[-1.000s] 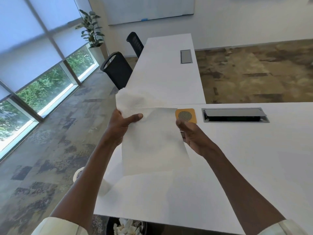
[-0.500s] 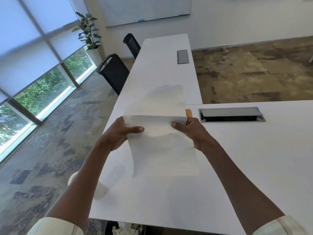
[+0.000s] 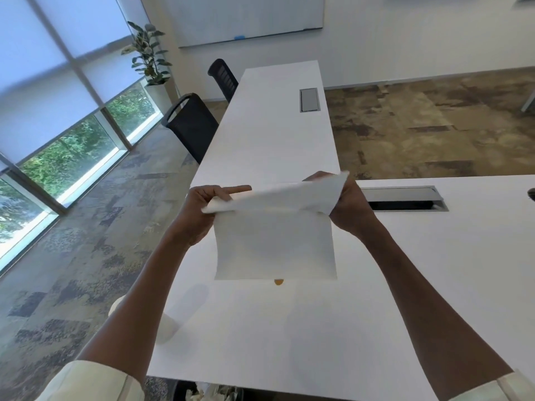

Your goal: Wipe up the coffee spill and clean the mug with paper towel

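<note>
Both hands, left [image 3: 202, 209] and right [image 3: 346, 206], pinch a folded paper towel [image 3: 275, 241] above the desk [image 3: 434, 285]; coffee spill [image 3: 278, 282] peeks just below its bottom edge, between the forearms

White table [image 3: 289, 342] w/ cable box [image 3: 404, 198] — two black chairs [image 3: 192, 125], plant [image 3: 149, 53].

A thin white paper towel sheet [image 3: 275, 244] hangs above the table, top edge folded over; a small brown coffee drop [image 3: 278, 282] lies beneath.
</note>
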The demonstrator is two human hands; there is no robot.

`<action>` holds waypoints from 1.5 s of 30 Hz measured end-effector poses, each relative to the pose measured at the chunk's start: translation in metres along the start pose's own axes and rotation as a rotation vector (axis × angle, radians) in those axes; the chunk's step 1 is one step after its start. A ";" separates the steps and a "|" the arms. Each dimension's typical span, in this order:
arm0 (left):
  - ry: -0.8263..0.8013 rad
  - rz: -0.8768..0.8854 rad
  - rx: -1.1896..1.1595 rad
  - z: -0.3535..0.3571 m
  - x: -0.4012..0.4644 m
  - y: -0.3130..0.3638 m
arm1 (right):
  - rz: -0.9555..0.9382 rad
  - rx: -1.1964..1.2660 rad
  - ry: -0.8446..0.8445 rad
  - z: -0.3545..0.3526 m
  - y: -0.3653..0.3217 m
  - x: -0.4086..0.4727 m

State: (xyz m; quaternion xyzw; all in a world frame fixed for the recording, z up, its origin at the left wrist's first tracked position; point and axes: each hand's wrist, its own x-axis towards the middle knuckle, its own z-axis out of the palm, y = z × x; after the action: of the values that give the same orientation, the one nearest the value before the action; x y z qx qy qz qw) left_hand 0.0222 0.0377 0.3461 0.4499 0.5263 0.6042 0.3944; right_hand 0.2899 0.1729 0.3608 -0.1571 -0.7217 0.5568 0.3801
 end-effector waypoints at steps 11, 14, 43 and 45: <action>0.051 -0.321 -0.215 0.008 0.001 -0.016 | 0.012 -0.119 0.137 -0.010 -0.002 -0.003; 0.102 -0.304 -0.075 0.021 0.000 -0.018 | 0.063 -0.130 0.116 -0.009 0.006 -0.006; 0.186 -0.666 -0.037 0.070 -0.055 -0.169 | 0.995 0.347 0.101 0.000 0.111 -0.102; 0.177 -0.715 -0.020 0.065 -0.063 -0.190 | 1.025 0.275 0.125 0.002 0.120 -0.106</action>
State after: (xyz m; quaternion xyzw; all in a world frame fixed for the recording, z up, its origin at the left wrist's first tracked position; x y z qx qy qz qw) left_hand 0.1025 0.0217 0.1526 0.1798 0.6765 0.4698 0.5379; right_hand 0.3352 0.1427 0.2101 -0.4710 -0.4486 0.7502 0.1188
